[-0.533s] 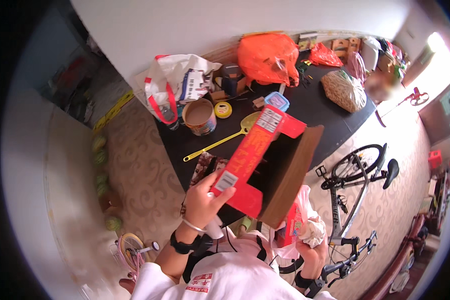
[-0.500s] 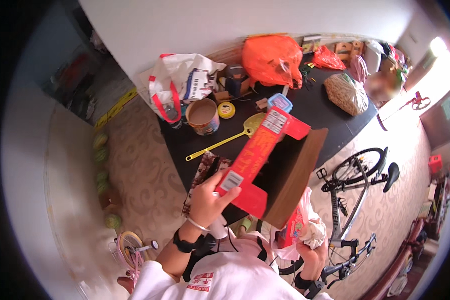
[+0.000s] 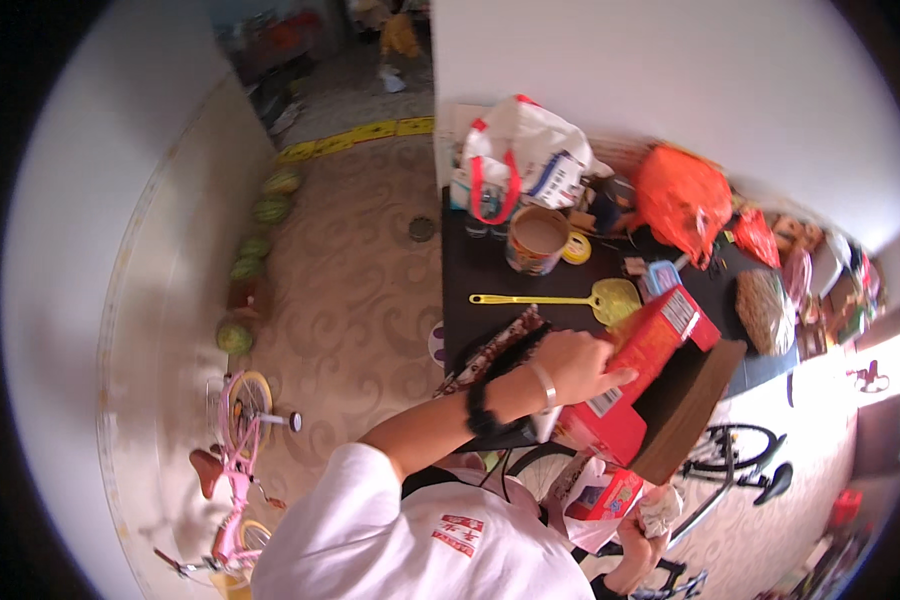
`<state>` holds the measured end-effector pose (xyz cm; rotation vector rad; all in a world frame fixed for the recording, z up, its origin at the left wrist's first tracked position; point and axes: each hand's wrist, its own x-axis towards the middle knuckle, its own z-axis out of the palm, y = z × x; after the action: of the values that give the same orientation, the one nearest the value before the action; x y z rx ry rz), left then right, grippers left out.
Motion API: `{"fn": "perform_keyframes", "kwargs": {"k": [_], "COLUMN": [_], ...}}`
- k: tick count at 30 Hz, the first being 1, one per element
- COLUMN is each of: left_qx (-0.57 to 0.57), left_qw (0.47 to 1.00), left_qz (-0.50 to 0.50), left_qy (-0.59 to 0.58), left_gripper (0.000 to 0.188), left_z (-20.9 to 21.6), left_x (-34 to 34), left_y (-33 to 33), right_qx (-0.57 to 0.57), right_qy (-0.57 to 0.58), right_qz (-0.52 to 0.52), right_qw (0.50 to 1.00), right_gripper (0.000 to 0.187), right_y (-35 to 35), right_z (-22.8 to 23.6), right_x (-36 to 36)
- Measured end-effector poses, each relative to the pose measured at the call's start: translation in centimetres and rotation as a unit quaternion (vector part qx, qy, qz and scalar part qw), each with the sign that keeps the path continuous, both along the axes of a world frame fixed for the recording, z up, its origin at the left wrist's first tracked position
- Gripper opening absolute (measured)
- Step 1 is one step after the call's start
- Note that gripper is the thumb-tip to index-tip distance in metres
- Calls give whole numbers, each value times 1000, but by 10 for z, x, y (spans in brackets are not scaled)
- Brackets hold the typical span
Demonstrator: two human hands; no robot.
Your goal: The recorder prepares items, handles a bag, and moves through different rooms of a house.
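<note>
My left hand grips the near end of a red cardboard box, thumb along its side. The box is tilted, its flaps spread and its dark inside showing. Lower down, my right hand is closed round the bunched top of a thin plastic bag. A red printed packet shows in that bag. Just beyond the box, a yellow fly swatter lies on the black table. A patterned cloth lies beside my left wrist.
On the table stand a round tub, a yellow lid, a blue-lidded container, a white tote bag, an orange plastic bag and a tan filled bag. Bicycles flank me; watermelons line the left wall.
The view has swung left, so the table sits further right and more of the doorway shows. Both hands keep their holds on the box and the plastic bag.
</note>
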<state>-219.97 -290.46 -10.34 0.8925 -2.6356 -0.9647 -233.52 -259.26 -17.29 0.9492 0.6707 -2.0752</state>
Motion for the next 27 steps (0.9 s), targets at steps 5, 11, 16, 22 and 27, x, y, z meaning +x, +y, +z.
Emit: {"fn": "perform_keyframes", "kwargs": {"k": [5,11,16,22,27], "left_qx": [-16,41,37,-76,-67], "left_qw": [1000,998,998,992,981], "left_qz": [-25,-24,-19,-39,-100], "left_qy": [-7,-47,-37,-93,-149], "left_gripper": [61,78,82,101,114], "left_z": [-4,-16,-8,-11,20], "left_x": [-45,-56,-50,-64,-80], "left_y": [-10,1,-4,9,1], "right_qx": [-9,-23,-29,-59,-67], "right_qy": [-17,-37,-26,-55,-46], "right_qz": [-2,-23,-13,-31,-44], "right_qw": [1000,999,999,996,996], "right_gripper": [10,7,12,11,15], "right_y": [-17,-27,-25,-32,-18], "right_z": [36,48,49,56,45], "right_x": [12,14,20,33,32]}}
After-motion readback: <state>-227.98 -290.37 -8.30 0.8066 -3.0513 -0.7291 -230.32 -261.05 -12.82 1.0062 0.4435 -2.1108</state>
